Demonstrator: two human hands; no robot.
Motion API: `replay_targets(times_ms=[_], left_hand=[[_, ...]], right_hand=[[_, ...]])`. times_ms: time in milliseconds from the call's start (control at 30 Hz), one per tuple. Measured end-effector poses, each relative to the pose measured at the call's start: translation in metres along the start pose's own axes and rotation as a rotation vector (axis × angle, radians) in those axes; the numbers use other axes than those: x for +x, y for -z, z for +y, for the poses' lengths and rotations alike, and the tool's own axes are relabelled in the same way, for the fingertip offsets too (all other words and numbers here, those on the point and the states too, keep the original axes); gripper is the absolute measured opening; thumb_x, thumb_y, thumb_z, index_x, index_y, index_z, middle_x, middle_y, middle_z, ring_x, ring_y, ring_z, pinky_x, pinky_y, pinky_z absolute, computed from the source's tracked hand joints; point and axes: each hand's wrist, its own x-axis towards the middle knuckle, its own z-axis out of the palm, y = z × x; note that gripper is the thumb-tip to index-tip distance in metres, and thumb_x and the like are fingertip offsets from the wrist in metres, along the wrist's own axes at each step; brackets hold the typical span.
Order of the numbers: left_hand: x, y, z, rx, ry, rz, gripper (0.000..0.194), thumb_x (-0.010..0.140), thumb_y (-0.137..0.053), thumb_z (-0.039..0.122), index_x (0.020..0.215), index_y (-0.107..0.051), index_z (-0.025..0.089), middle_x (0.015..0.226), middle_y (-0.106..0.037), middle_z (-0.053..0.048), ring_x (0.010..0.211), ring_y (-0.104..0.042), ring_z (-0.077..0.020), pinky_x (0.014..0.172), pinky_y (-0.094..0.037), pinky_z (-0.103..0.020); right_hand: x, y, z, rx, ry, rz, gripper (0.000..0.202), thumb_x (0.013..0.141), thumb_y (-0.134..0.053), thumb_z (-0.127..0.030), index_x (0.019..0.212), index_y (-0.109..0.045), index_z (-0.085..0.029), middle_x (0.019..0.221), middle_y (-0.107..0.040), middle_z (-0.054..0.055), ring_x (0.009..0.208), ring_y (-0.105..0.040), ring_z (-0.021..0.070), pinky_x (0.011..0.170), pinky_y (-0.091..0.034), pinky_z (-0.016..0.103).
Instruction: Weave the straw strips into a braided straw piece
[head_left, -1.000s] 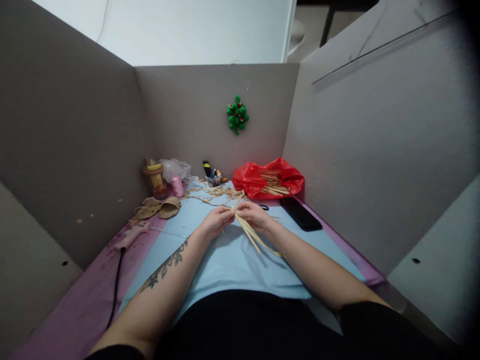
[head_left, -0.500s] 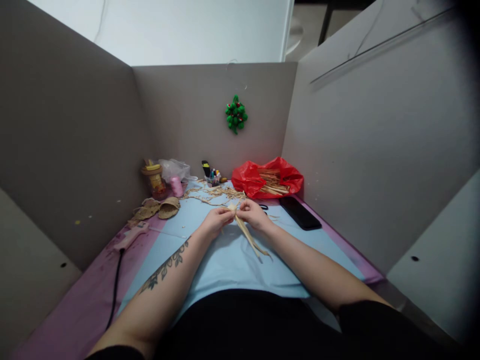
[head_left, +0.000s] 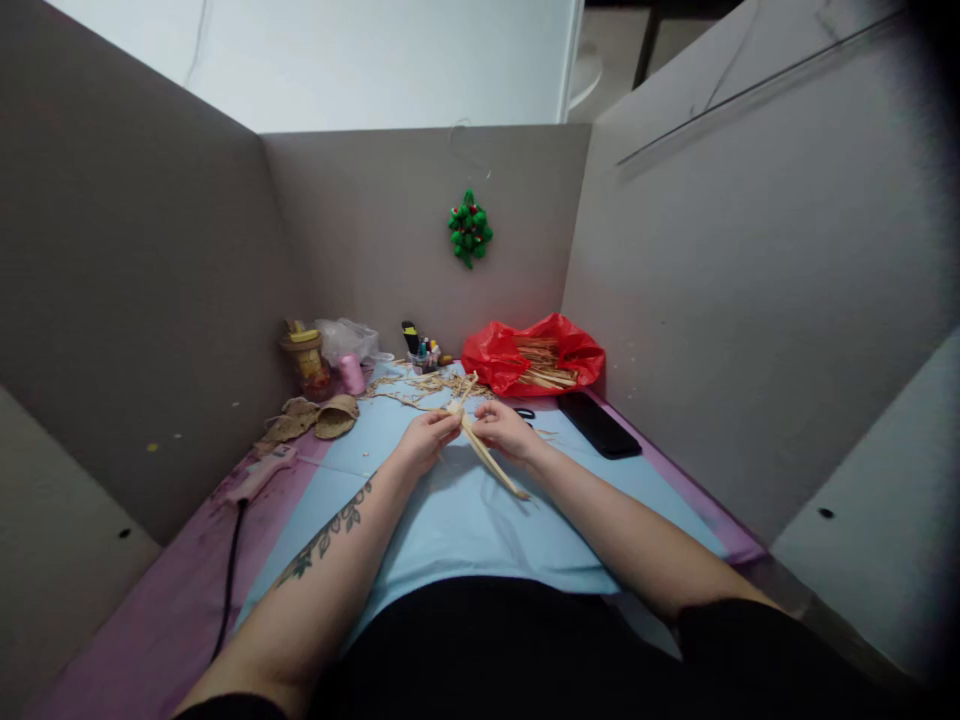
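Observation:
Pale, flat strips of dried straw [head_left: 493, 466] cross between my hands above the blue cloth, their long ends slanting down to the right. My left hand [head_left: 429, 438] is closed in a pinch on the upper part, where the strips meet in a small folded bit. Curled beside the strips, my right hand [head_left: 508, 432] has its fingertips pressed at their right edge; exactly what lies between them is partly hidden. A thin end of straw sticks up beyond the fingers.
Behind my hands lie loose straw scraps [head_left: 397, 388] and a red plastic bag [head_left: 491, 355] of straw. A black phone [head_left: 600, 425] lies right. At left are a glue gun [head_left: 262, 472], woven brown pieces [head_left: 337, 417] and a pink thread spool [head_left: 351, 374]. Grey panels enclose the table.
My hands have drawn slightly apart, the right fingers backing off from the left. The straw's folded top moved a little left, and an end now stands up above it.

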Motion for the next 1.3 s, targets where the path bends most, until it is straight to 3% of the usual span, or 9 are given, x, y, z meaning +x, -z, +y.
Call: replay_targets(times_ms=[167, 300, 500, 767, 1100, 1300], left_hand=[[-0.003, -0.003, -0.002, 0.052, 0.029, -0.042, 0.031, 0.048, -0.081, 0.028, 0.069, -0.068, 0.01, 0.072, -0.066, -0.006, 0.069, -0.057, -0.0116, 0.074, -0.043, -0.025], [-0.004, -0.005, -0.005, 0.05, 0.016, -0.041, 0.026, 0.048, -0.08, 0.026, 0.065, -0.068, 0.01, 0.066, -0.064, -0.004, 0.064, -0.055, -0.0102, 0.07, -0.043, -0.023], [0.0, -0.003, -0.007, -0.006, 0.028, -0.044, 0.024, 0.052, -0.077, 0.023, 0.069, -0.068, 0.009, 0.07, -0.065, -0.005, 0.065, -0.056, -0.0096, 0.071, -0.043, -0.023], [-0.001, -0.005, -0.008, -0.146, 0.033, -0.06, 0.018, 0.056, -0.075, 0.019, 0.068, -0.066, 0.009, 0.071, -0.067, -0.005, 0.071, -0.059, -0.0112, 0.076, -0.045, -0.023], [-0.002, -0.006, -0.01, -0.192, 0.023, -0.025, 0.013, 0.058, -0.073, 0.017, 0.065, -0.064, 0.012, 0.07, -0.066, -0.003, 0.073, -0.059, -0.0106, 0.079, -0.046, -0.023], [-0.003, -0.005, -0.007, 0.046, -0.014, -0.089, 0.02, 0.055, -0.075, 0.024, 0.066, -0.066, 0.01, 0.067, -0.065, -0.004, 0.066, -0.058, -0.0116, 0.073, -0.045, -0.025]], right_hand=[[0.004, -0.001, 0.003, -0.103, 0.137, 0.124, 0.029, 0.052, -0.064, -0.02, 0.072, -0.043, -0.02, 0.046, -0.046, -0.01, 0.043, -0.043, 0.0082, 0.044, -0.031, 0.02], [0.003, -0.004, 0.003, -0.098, 0.162, 0.137, 0.027, 0.052, -0.063, -0.019, 0.07, -0.043, -0.02, 0.048, -0.046, -0.009, 0.044, -0.044, 0.0086, 0.045, -0.033, 0.021], [0.001, -0.007, 0.003, 0.176, 0.068, 0.077, 0.036, 0.048, -0.07, -0.019, 0.068, -0.04, -0.021, 0.049, -0.047, -0.009, 0.044, -0.046, 0.009, 0.046, -0.033, 0.021], [0.002, -0.008, 0.005, 0.364, 0.01, 0.058, 0.035, 0.046, -0.07, -0.014, 0.066, -0.041, -0.02, 0.05, -0.053, -0.007, 0.047, -0.049, 0.0098, 0.047, -0.034, 0.021], [0.002, -0.009, 0.006, 0.419, -0.049, 0.052, 0.037, 0.046, -0.07, -0.014, 0.067, -0.041, -0.021, 0.055, -0.057, -0.006, 0.053, -0.053, 0.012, 0.051, -0.037, 0.022], [0.003, -0.008, 0.007, 0.254, -0.021, 0.07, 0.034, 0.047, -0.069, -0.017, 0.068, -0.043, -0.02, 0.051, -0.052, -0.007, 0.047, -0.049, 0.0109, 0.048, -0.035, 0.023]])
